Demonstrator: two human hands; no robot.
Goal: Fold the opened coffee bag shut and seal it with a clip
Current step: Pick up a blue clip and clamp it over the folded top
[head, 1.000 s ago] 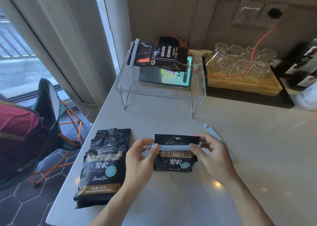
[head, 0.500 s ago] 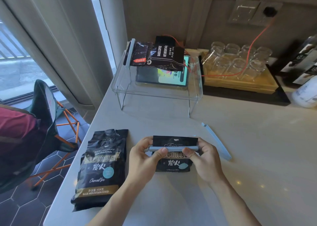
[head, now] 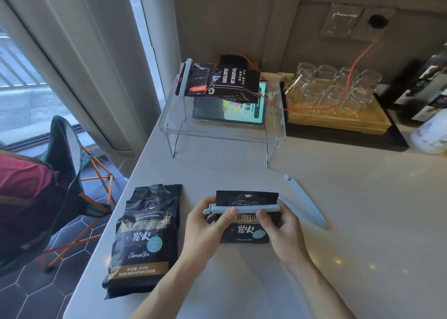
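Where thumbs press clip (head: 244, 208), folded bag (head: 245, 224) print partly hidden.

A small black foil coffee bag with gold lettering (head: 244, 229) lies flat on the counter, its top folded down; a long pale-blue plastic clip (head: 244, 208) runs horizontally across the fold.

Coffee bags: three. One folded bag (head: 245, 218) in hand, one full bag (head: 144, 240) lying flat, one bag (head: 225, 81) on the clear stand (head: 222, 134).
Blue clips: three. One clip (head: 244, 208) across the folded bag, a loose clip (head: 306, 201), a third clip (head: 185, 79) up top.
Glasses (head: 335, 90) on tray: perhaps ten, overlapping.
Hands: two.
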